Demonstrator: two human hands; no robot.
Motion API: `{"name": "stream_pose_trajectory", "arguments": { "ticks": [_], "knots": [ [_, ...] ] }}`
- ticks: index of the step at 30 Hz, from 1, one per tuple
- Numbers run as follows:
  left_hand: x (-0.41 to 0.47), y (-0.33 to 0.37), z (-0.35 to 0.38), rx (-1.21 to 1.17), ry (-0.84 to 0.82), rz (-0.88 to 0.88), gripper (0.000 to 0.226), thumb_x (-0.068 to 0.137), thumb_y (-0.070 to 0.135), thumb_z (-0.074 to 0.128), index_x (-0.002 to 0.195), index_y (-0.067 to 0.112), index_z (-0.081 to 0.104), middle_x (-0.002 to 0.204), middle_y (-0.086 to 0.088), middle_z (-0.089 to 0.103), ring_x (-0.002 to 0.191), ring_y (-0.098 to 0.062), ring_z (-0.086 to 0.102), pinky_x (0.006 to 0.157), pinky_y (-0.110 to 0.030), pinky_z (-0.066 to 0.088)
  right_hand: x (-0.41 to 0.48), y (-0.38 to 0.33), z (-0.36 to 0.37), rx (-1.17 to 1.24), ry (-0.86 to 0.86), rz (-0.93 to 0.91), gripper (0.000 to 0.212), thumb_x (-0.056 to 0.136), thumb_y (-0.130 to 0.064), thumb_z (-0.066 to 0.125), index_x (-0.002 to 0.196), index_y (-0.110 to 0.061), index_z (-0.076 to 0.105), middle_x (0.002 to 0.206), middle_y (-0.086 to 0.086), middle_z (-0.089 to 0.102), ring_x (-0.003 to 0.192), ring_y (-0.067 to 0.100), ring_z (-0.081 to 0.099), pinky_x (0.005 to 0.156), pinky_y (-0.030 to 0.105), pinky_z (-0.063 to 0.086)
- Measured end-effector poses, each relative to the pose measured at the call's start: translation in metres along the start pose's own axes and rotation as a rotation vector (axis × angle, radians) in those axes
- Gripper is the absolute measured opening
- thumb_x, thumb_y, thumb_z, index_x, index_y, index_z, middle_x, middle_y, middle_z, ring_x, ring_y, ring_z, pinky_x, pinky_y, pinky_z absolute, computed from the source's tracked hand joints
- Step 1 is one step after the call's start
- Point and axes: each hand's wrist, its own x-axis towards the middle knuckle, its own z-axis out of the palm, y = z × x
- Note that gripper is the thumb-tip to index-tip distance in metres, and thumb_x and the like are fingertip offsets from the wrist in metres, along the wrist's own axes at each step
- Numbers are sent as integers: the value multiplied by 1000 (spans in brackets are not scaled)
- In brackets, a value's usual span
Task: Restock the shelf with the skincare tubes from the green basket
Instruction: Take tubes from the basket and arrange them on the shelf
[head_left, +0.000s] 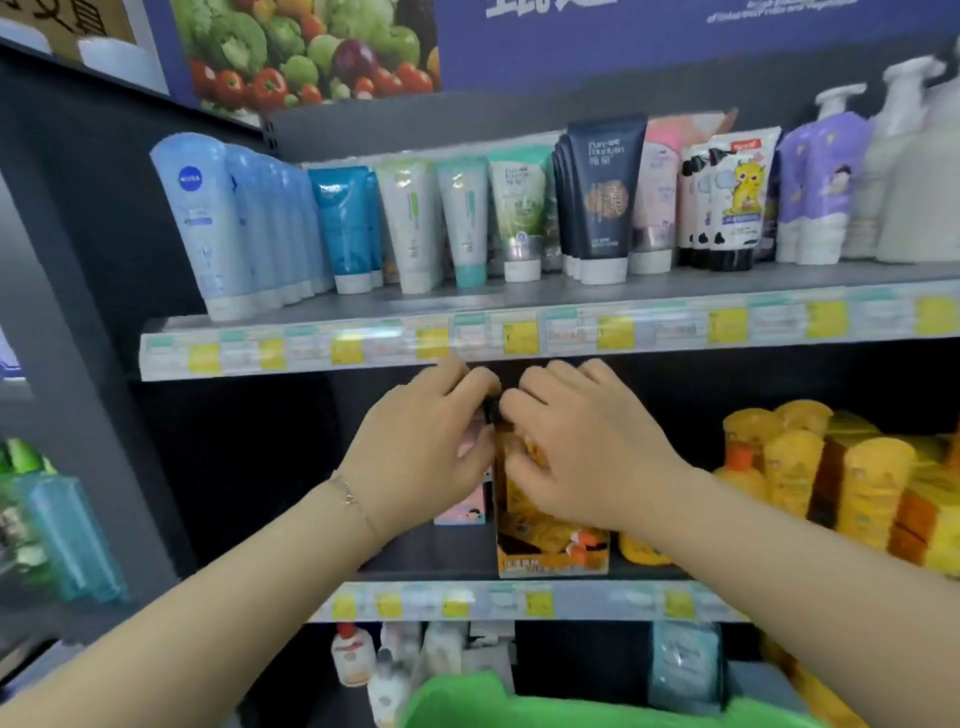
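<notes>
Both my hands reach into the middle shelf (426, 571). My left hand (426, 447) has its fingers curled around a pink tube (465, 506) with a face print, standing beside an orange box. My right hand (566, 441) grips the top of that orange box (545, 551). A small black cap shows between my fingertips. The green basket (519, 701) sits low in front of me, its contents out of sight. On the top shelf (519, 299) stand rows of skincare tubes (605, 197).
Yellow and orange bottles and packs (831, 478) fill the middle shelf's right side. Its left part is dark and bare. White pump bottles (914, 171) stand at the top right. Small bottles (353, 657) sit on the lower shelf. Another rack with blue-green bottles (62, 535) is at left.
</notes>
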Motion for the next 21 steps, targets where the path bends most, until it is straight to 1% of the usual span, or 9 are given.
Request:
{"name": "stream_pose_trajectory", "arguments": {
  "ticks": [3,6,8,10,11,14,16,18,21],
  "knots": [
    [-14,14,15,-37,-43,-35,37,83,42,43,112,22,55,99,4,55,79,-17,57,56,-38,52,-23,-2,4,-3,-50,13,20,80,-30,53,86,-14,63,77,2,56,69,23,53,63,37,39],
    [-29,25,34,-41,-113,-48,35,84,43,42,109,21,52,96,2,52,81,-24,57,57,-42,51,-44,-4,11,-3,-89,44,24,81,-30,49,88,-14,65,78,3,58,72,26,55,66,38,38],
    [-40,34,46,-63,-145,-51,30,83,39,49,104,18,52,91,1,50,79,-28,56,55,-39,48,-59,-5,17,21,-111,54,22,80,-30,51,86,-13,64,77,3,57,72,27,55,65,38,37],
    [-53,44,56,-59,-163,-49,25,81,32,61,97,15,53,87,0,52,73,-27,57,50,-30,38,-73,-8,23,46,-164,58,19,79,-29,54,85,-14,63,76,3,56,72,26,55,64,38,39],
    [-59,49,60,-64,-175,-45,24,79,30,65,94,15,51,85,0,51,70,-26,56,49,-28,33,-80,-9,25,53,-192,56,18,79,-29,55,85,-14,63,76,2,55,71,26,55,64,38,40],
    [-78,62,74,-102,-223,-50,24,81,30,64,94,17,49,86,1,51,70,-25,55,51,-27,29,-101,-14,33,81,-261,70,16,79,-29,57,84,-15,61,75,1,55,70,25,55,63,37,39],
    [-90,68,84,-126,-273,-74,24,83,31,62,101,17,53,92,1,55,76,-26,58,53,-27,30,-116,-17,39,105,-292,91,15,78,-29,58,83,-15,61,74,1,55,69,25,55,62,35,36],
    [-101,74,92,-166,-312,-104,27,86,31,60,109,18,56,98,2,59,84,-25,60,56,-28,33,-131,-21,45,138,-327,105,15,78,-28,59,85,-15,62,73,0,56,69,24,56,61,34,37],
    [-118,83,102,-229,-394,-160,28,89,34,55,114,21,54,99,4,60,89,-23,61,62,-33,46,-152,-27,54,179,-393,119,14,79,-28,61,84,-16,62,72,0,56,68,24,57,61,34,38]
  ]
}}
